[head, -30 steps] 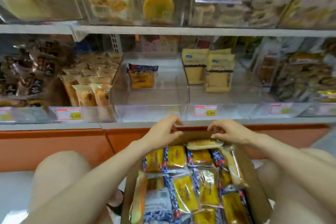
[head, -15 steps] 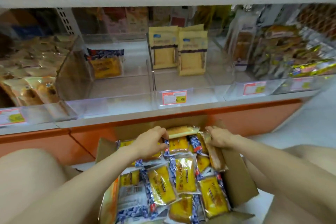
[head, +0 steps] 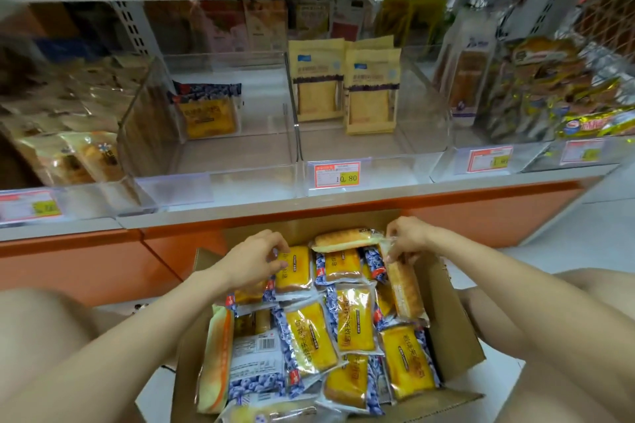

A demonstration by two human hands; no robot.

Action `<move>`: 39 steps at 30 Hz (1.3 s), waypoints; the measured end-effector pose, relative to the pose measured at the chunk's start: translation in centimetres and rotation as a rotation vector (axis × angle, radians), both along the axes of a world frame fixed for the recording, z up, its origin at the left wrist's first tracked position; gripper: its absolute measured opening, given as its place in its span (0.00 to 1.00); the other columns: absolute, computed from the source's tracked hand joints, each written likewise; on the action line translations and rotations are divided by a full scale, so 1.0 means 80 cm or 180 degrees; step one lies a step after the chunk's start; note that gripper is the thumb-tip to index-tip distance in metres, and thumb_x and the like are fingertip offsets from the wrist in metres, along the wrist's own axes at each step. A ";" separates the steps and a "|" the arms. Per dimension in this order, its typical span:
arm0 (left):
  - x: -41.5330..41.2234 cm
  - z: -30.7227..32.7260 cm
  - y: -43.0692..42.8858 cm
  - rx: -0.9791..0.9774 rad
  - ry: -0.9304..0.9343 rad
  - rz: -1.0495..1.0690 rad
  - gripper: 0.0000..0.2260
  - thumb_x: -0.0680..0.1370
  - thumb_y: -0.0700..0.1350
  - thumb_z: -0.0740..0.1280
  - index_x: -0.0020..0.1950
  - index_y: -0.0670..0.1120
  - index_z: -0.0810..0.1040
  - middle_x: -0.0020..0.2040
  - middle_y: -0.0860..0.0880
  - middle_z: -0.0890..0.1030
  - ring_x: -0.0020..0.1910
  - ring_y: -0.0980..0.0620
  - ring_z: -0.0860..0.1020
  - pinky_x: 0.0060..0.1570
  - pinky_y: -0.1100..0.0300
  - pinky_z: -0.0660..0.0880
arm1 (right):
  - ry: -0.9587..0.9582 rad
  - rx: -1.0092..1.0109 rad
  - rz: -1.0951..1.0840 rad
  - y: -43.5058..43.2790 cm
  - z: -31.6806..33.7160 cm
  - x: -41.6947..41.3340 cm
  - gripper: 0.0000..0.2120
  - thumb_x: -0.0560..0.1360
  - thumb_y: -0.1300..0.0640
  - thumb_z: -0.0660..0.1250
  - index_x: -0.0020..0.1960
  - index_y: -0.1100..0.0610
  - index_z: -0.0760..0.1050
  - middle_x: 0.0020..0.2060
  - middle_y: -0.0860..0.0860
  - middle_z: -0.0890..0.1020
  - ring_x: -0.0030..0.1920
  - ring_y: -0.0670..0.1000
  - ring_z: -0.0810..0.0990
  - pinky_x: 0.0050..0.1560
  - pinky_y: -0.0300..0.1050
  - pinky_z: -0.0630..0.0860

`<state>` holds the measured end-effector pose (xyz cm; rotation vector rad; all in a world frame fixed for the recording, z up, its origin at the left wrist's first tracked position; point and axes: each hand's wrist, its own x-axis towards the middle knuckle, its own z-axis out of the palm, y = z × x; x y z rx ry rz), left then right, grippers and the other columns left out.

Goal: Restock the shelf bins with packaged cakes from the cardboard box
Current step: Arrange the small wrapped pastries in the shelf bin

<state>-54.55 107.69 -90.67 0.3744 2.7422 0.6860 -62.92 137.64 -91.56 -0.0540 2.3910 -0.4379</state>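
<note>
Gripping two cakes point(head: 295, 266), two hands point(head: 252, 259).

Bright even light; wide-angle bowing at edges; soft blur top and left

Box point(head: 457, 336) sits on the floor right in front of the shelf point(head: 309, 208), packed with cakes point(head: 354, 316) lying flat and overlapping. Left hand point(head: 254, 259) rests on a cake at the box's far left corner; right hand point(head: 409, 239) is on the far right, touching an upended cake point(head: 405, 288) against the box's right wall. Above, left bin point(head: 213, 161) has one cake point(head: 208, 113) at the back. The bin point(head: 374, 154) to its right holds two pouches point(head: 343, 82) standing side by side, tag point(head: 337, 174) on its front.
</note>
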 end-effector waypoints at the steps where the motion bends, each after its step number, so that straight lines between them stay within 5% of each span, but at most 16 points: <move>1: 0.000 0.004 -0.002 0.0062 0.0027 0.0030 0.10 0.77 0.47 0.66 0.57 0.47 0.75 0.55 0.50 0.75 0.53 0.52 0.75 0.54 0.57 0.74 | 0.0034 -0.0096 0.0095 -0.004 0.012 0.000 0.15 0.68 0.59 0.76 0.50 0.58 0.74 0.43 0.54 0.80 0.38 0.52 0.82 0.33 0.41 0.80; 7: 0.006 0.029 -0.005 0.0823 -0.0095 0.0306 0.11 0.75 0.47 0.69 0.56 0.49 0.74 0.53 0.53 0.76 0.51 0.57 0.77 0.50 0.67 0.74 | 0.0279 -0.1207 0.0278 -0.057 0.068 0.022 0.09 0.68 0.62 0.75 0.44 0.56 0.76 0.41 0.54 0.82 0.36 0.52 0.82 0.30 0.39 0.77; 11: 0.018 0.040 0.004 0.1511 -0.0784 0.0442 0.19 0.72 0.49 0.72 0.59 0.48 0.71 0.55 0.50 0.78 0.52 0.54 0.78 0.54 0.61 0.76 | 0.0207 -0.2268 0.0053 -0.117 0.082 0.048 0.08 0.70 0.65 0.73 0.46 0.59 0.75 0.39 0.54 0.81 0.33 0.52 0.82 0.31 0.41 0.79; 16: 0.026 0.054 -0.027 0.1179 -0.0481 0.0695 0.17 0.73 0.49 0.71 0.59 0.48 0.73 0.52 0.51 0.79 0.52 0.52 0.78 0.53 0.58 0.75 | -0.0136 -0.3184 -0.0487 -0.172 0.074 0.057 0.13 0.74 0.61 0.68 0.58 0.54 0.74 0.55 0.57 0.79 0.44 0.55 0.84 0.42 0.44 0.82; 20: 0.034 0.068 -0.093 0.1525 -0.0144 0.1627 0.12 0.75 0.50 0.69 0.54 0.46 0.74 0.48 0.48 0.80 0.49 0.50 0.79 0.46 0.61 0.75 | -0.0048 -0.2361 0.0022 -0.206 0.018 0.065 0.15 0.76 0.56 0.67 0.63 0.53 0.72 0.58 0.52 0.78 0.45 0.49 0.82 0.43 0.41 0.81; 23: 0.052 0.063 -0.138 0.1615 -0.0067 0.2034 0.14 0.76 0.56 0.64 0.53 0.47 0.74 0.48 0.45 0.81 0.48 0.46 0.80 0.54 0.49 0.76 | -0.0263 -0.1832 0.0717 -0.250 -0.038 0.090 0.24 0.73 0.65 0.69 0.67 0.54 0.69 0.62 0.51 0.75 0.47 0.47 0.78 0.43 0.33 0.76; 27: 0.078 0.049 -0.167 0.1465 0.0000 0.2279 0.18 0.76 0.62 0.58 0.58 0.51 0.72 0.54 0.48 0.79 0.53 0.46 0.77 0.58 0.49 0.73 | -0.0356 -0.1237 0.1331 -0.308 -0.083 0.124 0.31 0.70 0.66 0.72 0.69 0.55 0.65 0.65 0.52 0.71 0.63 0.52 0.71 0.61 0.41 0.69; 34: 0.086 0.048 -0.174 0.1448 0.0027 0.2399 0.16 0.78 0.58 0.58 0.55 0.48 0.73 0.47 0.54 0.77 0.44 0.58 0.75 0.40 0.64 0.68 | -0.0880 -0.0880 0.1699 -0.305 -0.084 0.116 0.23 0.69 0.61 0.75 0.62 0.56 0.74 0.57 0.50 0.74 0.61 0.51 0.69 0.64 0.44 0.69; 39: 0.088 0.063 -0.180 0.1675 0.0177 0.2311 0.12 0.76 0.57 0.62 0.50 0.50 0.73 0.44 0.54 0.77 0.43 0.55 0.76 0.41 0.63 0.71 | -0.1141 -0.1122 0.1670 -0.293 -0.041 0.122 0.13 0.72 0.58 0.72 0.54 0.50 0.73 0.72 0.56 0.62 0.74 0.57 0.56 0.70 0.44 0.57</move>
